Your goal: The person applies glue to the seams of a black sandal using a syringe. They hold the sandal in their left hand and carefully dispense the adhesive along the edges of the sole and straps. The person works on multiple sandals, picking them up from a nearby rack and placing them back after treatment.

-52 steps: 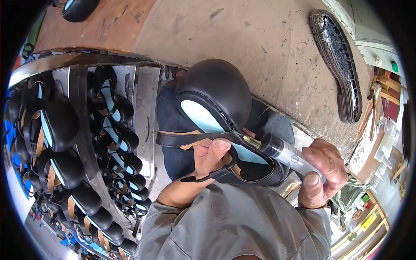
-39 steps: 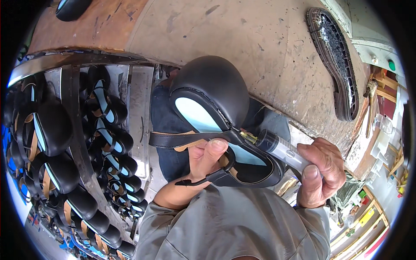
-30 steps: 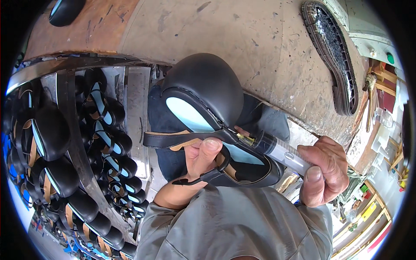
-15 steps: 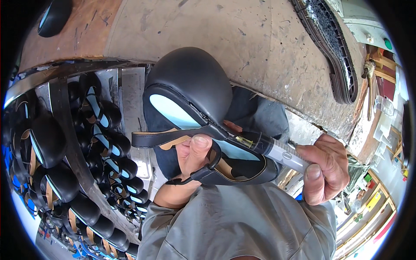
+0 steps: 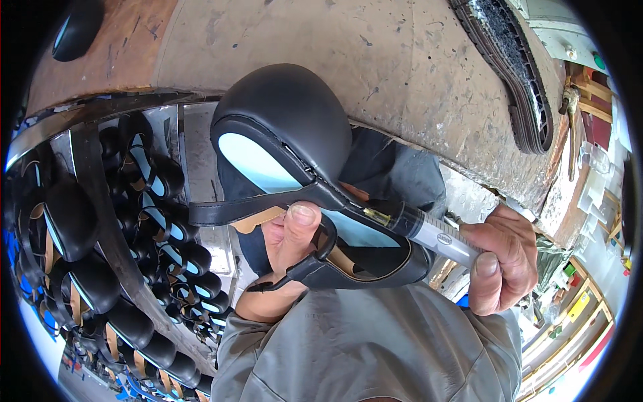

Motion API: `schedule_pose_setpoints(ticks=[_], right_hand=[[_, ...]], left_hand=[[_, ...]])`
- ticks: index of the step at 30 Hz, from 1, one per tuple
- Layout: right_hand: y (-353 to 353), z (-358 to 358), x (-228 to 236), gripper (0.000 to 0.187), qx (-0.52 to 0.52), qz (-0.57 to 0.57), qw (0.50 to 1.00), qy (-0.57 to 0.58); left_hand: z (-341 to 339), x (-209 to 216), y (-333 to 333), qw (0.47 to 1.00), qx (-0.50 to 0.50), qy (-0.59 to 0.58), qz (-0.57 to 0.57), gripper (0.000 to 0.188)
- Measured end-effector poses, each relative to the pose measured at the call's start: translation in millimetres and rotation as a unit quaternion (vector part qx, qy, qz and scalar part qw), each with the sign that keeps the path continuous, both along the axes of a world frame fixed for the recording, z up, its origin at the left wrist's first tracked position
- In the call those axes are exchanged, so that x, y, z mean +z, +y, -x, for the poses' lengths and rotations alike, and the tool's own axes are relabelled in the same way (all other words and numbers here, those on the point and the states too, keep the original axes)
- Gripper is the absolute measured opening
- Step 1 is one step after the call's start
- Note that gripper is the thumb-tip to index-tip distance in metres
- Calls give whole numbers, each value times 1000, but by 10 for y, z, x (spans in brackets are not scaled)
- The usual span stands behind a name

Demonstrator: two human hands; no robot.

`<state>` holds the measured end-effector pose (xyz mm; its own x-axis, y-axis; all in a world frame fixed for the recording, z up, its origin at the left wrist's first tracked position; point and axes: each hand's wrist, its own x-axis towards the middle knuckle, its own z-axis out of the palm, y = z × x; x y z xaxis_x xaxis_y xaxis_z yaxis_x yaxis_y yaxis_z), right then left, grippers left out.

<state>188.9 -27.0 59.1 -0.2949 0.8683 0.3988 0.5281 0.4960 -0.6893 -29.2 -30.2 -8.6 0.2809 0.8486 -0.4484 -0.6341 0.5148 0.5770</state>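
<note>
A black closed-toe shoe (image 5: 284, 97) with a pale blue insole (image 5: 258, 163) and a long ankle strap (image 5: 251, 209) lies in front of me, toe pointing away and to the left. My left hand (image 5: 289, 236) grips its middle, the thumb up by the strap and the other fingers mostly hidden. In my right hand (image 5: 504, 262) is a clear syringe (image 5: 442, 240) with dark contents, thumb and fingers closed round its barrel. The syringe's yellowish tip (image 5: 377, 216) lies over the shoe's opening, close to the strap's base; whether it touches is unclear.
Across the far side runs a stained worktable (image 5: 281, 33), bearing a dark shoe sole (image 5: 512, 84) at the right and another black shoe (image 5: 79, 30) at the far left. Racks (image 5: 90, 174) of similar black shoes fill the left side.
The shoe's toe and strap have shifted slightly to the left, with my left hand moving along. The syringe and my right hand have stayed almost in place.
</note>
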Motion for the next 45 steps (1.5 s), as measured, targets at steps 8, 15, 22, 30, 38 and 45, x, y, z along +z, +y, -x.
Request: schedule_pose_setpoints(ticks=[8,15,22,30,38,45], right_hand=[[6,-27,56,19,-3,17,1000,-13],[20,-89,113,18,4,18,999,-37],[-17,-94,180,19,-14,38,997,-67],[-74,-112,207,19,-45,44,993,-97],[-66,-157,282,19,-35,62,989,-126],[-72,-191,329,18,-47,80,984,-155]], left_hand=[[-6,-76,-47,1000,-3,0,-5,56],[10,-92,-54,1000,-13,22,-8,59],[39,-204,-99,1000,-13,-8,-27,59],[33,-234,-124,999,-2,-35,-15,59],[52,-232,-133,1000,0,-13,-18,62],[12,-239,-172,999,32,-31,-11,61]])
